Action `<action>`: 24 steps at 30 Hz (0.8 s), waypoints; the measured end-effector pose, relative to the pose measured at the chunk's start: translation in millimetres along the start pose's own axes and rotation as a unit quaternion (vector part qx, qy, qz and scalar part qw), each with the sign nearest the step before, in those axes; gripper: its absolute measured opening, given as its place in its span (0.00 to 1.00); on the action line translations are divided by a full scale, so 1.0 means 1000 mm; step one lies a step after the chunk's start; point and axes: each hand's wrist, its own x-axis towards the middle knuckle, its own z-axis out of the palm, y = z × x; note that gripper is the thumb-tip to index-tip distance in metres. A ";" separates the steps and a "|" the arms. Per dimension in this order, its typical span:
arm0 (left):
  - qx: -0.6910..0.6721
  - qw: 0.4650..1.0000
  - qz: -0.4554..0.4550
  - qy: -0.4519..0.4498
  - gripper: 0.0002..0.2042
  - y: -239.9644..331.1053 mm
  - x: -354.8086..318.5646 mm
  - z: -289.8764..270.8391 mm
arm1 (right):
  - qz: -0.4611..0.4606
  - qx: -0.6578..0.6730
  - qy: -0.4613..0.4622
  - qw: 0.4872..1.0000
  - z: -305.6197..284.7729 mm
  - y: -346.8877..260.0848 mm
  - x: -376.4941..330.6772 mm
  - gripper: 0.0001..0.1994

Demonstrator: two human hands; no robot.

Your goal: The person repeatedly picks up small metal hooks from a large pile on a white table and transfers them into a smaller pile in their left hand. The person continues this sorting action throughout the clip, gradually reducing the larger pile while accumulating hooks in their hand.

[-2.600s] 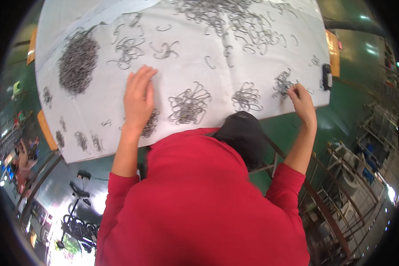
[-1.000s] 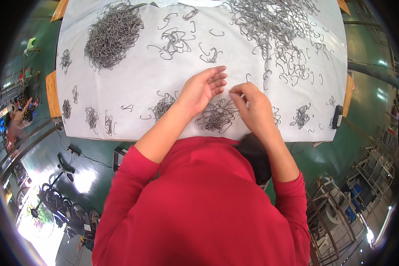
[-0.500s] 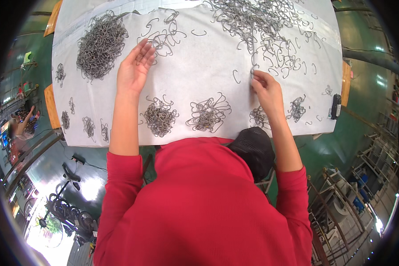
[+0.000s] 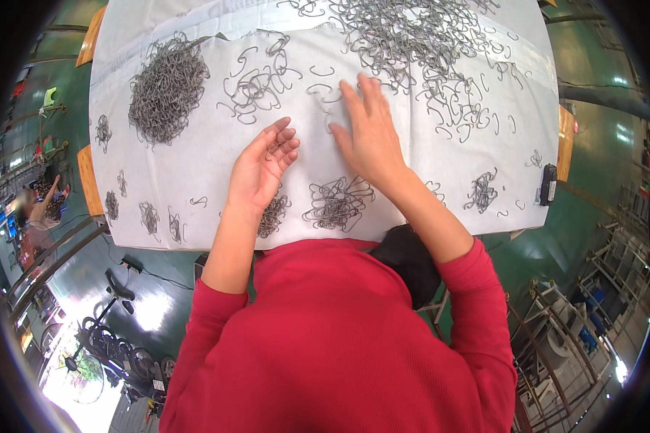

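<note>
Two loose hooks [image 4: 323, 89] — beside right fingers [image 4: 355, 97]

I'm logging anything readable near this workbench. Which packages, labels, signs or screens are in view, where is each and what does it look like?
Small dark device: right edge of the white table cover, a slim black upright rectangle; too small to tell if it has a screen.
No package, label or sign can be made out elsewhere.
</note>
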 end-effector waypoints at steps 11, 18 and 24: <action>-0.022 1.000 0.008 0.021 0.17 0.005 -0.002 -0.008 | -0.089 -0.062 0.039 0.993 0.041 -0.024 0.050 0.32; -0.026 0.997 0.038 0.055 0.17 0.011 -0.005 -0.030 | -0.155 -0.035 -0.044 0.986 0.041 -0.028 0.023 0.31; -0.044 0.995 0.059 0.066 0.16 0.021 -0.007 -0.037 | -0.242 -0.004 -0.109 0.964 0.035 -0.034 0.006 0.25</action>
